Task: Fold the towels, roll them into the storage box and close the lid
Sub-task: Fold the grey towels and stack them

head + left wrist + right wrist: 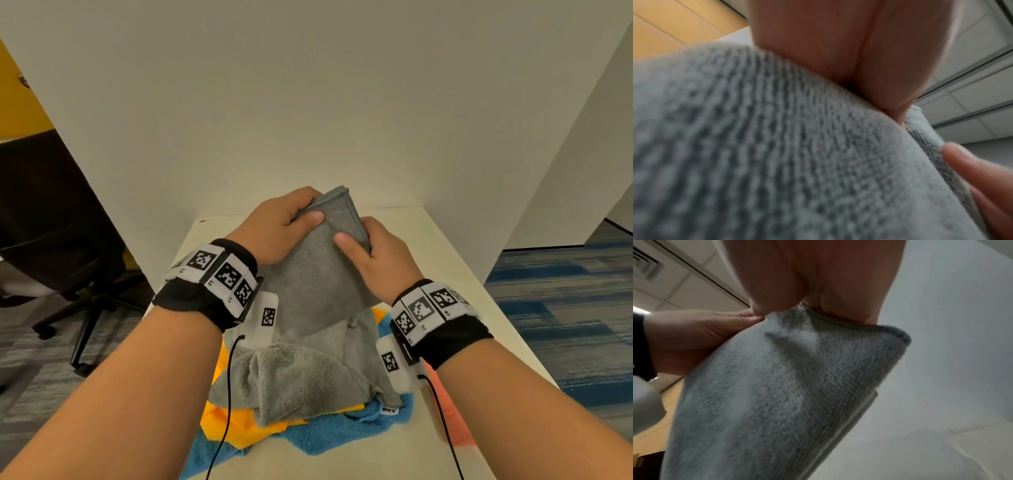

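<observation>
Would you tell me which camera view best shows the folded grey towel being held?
The head view: the grey towel appears whole, with the left hand and right hand gripping its top. The right wrist view shows its folded edge sharply, but only part. The left wrist view gives a blurred close-up of weave.

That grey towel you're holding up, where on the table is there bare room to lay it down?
Bare table shows beyond and right of the towel pile, up to the white walls. The near middle is crowded with the pile. Both hands, left hand and right hand, hold the grey towel.

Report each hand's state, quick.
Left hand: grips the folded grey towel.
Right hand: grips the same towel's other edge.
</observation>
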Demonstrator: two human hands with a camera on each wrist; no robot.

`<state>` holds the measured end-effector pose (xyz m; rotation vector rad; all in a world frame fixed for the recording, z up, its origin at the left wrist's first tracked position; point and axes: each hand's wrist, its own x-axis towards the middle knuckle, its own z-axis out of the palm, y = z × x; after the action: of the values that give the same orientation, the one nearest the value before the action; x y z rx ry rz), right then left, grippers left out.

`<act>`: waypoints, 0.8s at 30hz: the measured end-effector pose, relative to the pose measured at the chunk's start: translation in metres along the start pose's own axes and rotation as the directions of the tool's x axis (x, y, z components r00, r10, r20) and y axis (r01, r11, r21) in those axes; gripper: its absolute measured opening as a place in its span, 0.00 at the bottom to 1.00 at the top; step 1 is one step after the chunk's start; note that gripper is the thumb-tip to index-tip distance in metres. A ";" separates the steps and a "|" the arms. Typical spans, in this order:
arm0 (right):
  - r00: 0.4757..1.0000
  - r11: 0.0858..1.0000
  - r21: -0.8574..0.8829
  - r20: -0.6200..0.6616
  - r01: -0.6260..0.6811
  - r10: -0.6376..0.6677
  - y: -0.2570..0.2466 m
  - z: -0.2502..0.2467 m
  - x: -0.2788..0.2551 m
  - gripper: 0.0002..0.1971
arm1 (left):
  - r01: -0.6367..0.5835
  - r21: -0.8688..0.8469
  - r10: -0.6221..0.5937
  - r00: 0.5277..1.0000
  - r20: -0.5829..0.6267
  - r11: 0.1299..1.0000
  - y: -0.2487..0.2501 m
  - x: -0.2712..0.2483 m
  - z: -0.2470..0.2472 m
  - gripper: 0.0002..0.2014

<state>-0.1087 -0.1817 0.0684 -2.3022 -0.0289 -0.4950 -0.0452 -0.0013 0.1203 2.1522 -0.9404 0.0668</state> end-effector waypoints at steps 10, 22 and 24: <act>0.995 1.000 -0.008 -0.098 -0.007 0.006 0.000 0.015 -0.002 0.16 | 0.124 0.075 -0.131 0.985 0.112 0.989 -0.036 -0.015 -0.013 0.23; 0.949 0.971 0.109 -0.211 -0.214 0.233 0.014 0.015 -0.013 0.19 | 0.391 -0.181 -0.410 0.908 -0.084 0.903 -0.075 -0.031 0.003 0.19; 0.941 0.961 0.123 -0.204 -0.249 0.270 0.017 0.016 -0.015 0.19 | 0.428 -0.374 -0.499 0.859 -0.115 0.823 -0.069 -0.033 0.012 0.19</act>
<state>-0.1146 -0.1807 0.0410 -2.1050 0.3486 -0.5921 -0.0272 0.0405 0.0572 1.9461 -0.2552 -0.1035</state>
